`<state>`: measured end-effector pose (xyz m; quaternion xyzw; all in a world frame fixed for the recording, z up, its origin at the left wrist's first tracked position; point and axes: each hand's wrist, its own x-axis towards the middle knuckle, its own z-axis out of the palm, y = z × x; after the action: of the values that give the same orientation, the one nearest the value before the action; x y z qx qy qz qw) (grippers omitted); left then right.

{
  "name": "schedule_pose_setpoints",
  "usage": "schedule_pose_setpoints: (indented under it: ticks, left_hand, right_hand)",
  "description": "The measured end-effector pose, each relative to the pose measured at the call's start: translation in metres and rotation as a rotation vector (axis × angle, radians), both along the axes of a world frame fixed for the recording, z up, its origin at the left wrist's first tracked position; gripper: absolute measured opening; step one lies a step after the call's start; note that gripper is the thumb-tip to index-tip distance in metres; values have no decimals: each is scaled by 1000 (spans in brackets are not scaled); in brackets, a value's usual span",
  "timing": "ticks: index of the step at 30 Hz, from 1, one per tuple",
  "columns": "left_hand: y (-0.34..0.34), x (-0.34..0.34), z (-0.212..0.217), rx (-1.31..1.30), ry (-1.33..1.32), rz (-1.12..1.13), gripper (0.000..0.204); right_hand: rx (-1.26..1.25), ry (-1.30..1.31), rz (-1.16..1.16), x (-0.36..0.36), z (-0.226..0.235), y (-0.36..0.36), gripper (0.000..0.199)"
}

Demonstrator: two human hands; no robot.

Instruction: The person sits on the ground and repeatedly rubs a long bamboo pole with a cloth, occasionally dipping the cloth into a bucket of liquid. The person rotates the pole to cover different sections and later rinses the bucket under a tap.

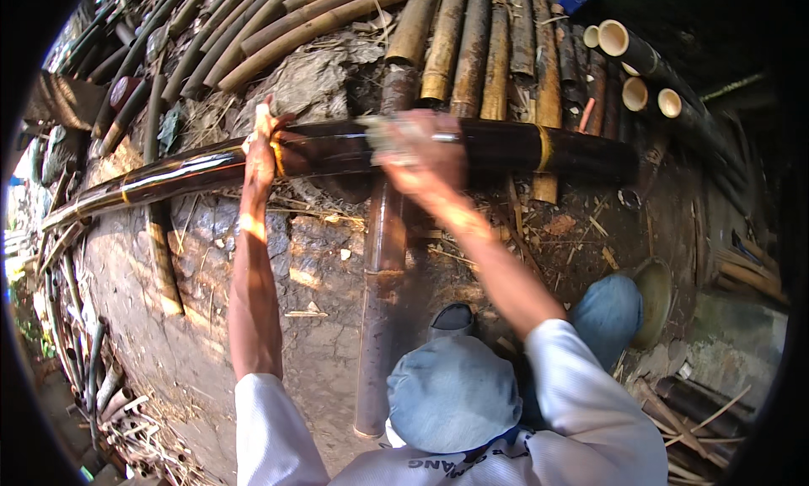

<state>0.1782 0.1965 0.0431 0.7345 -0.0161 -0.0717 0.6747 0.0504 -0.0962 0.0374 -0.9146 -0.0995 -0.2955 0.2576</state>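
A long, dark, glossy bamboo pole with yellowish rings at its joints lies crosswise in front of me. My left hand grips it left of the middle, beside one of the rings, thumb side up. On top of the pole, right of the left hand, my right hand is smeared by motion. It presses a pale wad against the surface; the blur hides what the wad is made of. Beneath the pole, a brown bamboo length runs toward me.
Several cut bamboo poles lie side by side beyond, with curved ones at the far left. Open-ended dark poles stack at the far right. My knees are close below. Splints litter the ground at the lower right.
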Motion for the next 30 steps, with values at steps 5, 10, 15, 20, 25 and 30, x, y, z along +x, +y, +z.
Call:
schedule_pose_setpoints:
  ticks: [5, 10, 15, 20, 25, 30]
  left_hand:
    - [5, -5, 5, 242, 158, -23, 71]
    - [20, -9, -25, 542, -252, -56, 58]
    - [32, 9, -53, 1324, -465, -179, 45]
    - [15, -16, -27, 1220, -419, -173, 57]
    - [-7, -50, -3, 1162, -723, -176, 63]
    - [-9, -80, -4, 977, -780, -102, 55]
  right_hand:
    - [-49, 104, 147, 34, 8, 88, 40]
    - [22, -35, -389, -41, -31, -161, 18]
    - [-38, 98, -838, -122, -41, -429, 33]
    - [-301, 1400, -941, -216, 32, -547, 42]
    - [-339, 1078, -1023, -375, 75, -529, 40]
    - [-421, 1247, -1175, -409, 58, -522, 61]
